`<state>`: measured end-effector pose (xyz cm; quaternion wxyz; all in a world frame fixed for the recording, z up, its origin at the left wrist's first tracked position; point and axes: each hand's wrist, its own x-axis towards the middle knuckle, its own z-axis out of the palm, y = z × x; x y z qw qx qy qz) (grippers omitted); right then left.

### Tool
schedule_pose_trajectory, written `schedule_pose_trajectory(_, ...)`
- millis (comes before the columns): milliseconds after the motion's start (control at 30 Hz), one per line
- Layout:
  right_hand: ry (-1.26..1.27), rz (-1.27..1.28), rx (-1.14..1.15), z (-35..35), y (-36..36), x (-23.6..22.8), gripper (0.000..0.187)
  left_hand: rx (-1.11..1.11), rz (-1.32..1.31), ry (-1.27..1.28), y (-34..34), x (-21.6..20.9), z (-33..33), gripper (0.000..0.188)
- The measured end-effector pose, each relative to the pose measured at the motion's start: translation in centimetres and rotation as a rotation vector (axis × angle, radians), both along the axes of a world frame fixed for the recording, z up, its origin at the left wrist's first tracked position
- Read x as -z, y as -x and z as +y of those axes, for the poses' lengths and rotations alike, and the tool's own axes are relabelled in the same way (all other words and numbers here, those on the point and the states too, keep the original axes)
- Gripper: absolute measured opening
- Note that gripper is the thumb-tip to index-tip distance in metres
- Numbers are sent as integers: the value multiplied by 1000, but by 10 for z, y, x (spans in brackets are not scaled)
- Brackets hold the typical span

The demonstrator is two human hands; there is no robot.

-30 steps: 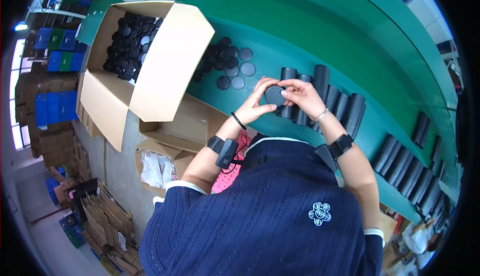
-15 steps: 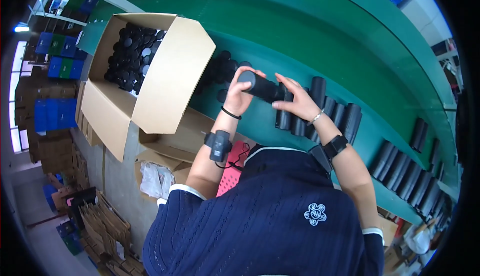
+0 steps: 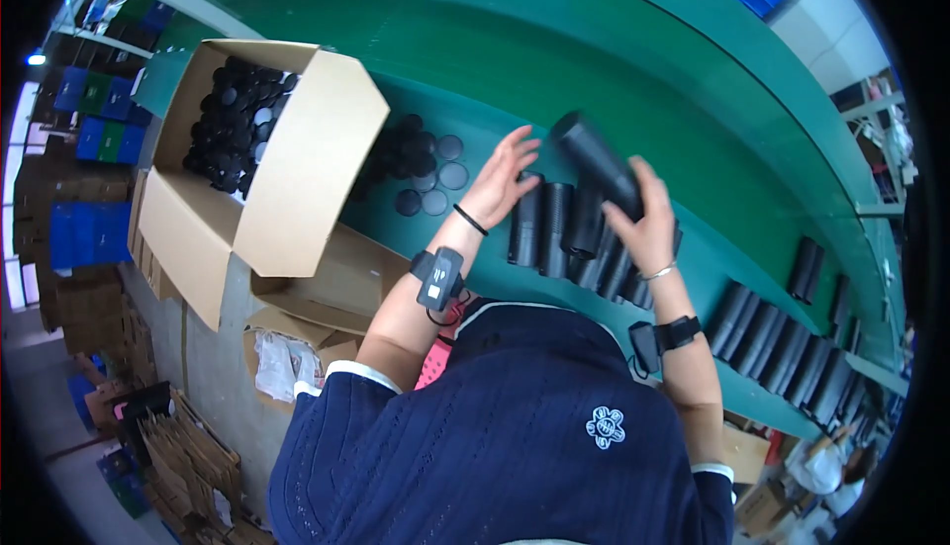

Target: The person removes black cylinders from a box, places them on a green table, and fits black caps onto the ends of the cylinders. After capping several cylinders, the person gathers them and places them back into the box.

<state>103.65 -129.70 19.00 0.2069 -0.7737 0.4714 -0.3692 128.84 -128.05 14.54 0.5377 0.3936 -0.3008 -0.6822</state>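
Observation:
My right hand is closed around the lower end of a black cylindrical tube, which tilts up and to the left above the bench. My left hand is off the tube, with its fingers apart and nothing in them. It hovers near the left end of a row of similar black tubes lying side by side on the green bench. Part of that row is hidden behind my right hand and the held tube. Left of my left hand, several round black discs lie loose on the bench, some overlapping.
An open cardboard box full of black discs stands at the left, its flaps spread. Below it is another carton. More black tubes lie in a row at the right. A green raised wall runs behind the bench.
My left hand has let go of the tube. My right hand has carried the tube rightward, over the row. The whole view has shifted slightly.

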Motion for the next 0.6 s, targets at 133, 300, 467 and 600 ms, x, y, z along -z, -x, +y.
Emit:
schedule_pose_trajectory(133, -342, -286, 313, -45, 120, 56, 53, -2, -1215, -132, 13, 69, -18, 86)
schedule_pose_trajectory(300, -751, -399, 574, -81, 213, 103, 60, 31, -1287, -97, 14, 102, -11, 98)
schedule_pose_trajectory(467, -233, 4, 596, -106, 250, 166, 66, 133, -717, 35, 11, 41, -12, 63)
schedule_pose_trajectory(600, -399, 209, 609, -117, 215, 149, 67, 127, -460, 72, 5, 24, 4, 65)
